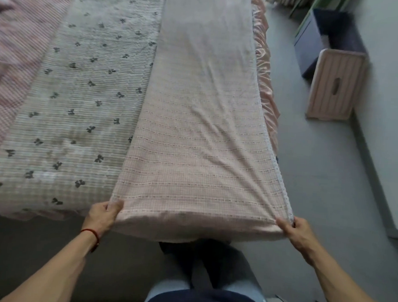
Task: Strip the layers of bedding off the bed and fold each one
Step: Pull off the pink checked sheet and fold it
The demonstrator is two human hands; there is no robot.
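A pink woven sheet (201,128) lies folded into a long strip along the right side of the bed, reaching from the far end to the near edge. My left hand (104,215) pinches its near left corner. My right hand (297,230) pinches the near right corner, where a white lace trim runs along the edge. Both corners are pulled taut over the foot of the bed. Left of the strip lies a white quilted pad with dark bow prints (82,95). A pink striped cover (17,51) lies bunched at the far left.
A pink satin bed skirt (268,92) hangs along the bed's right side. On the grey floor to the right lies a pink stool on its side (335,86), beside a dark blue box (312,44). My legs stand at the bed's foot.
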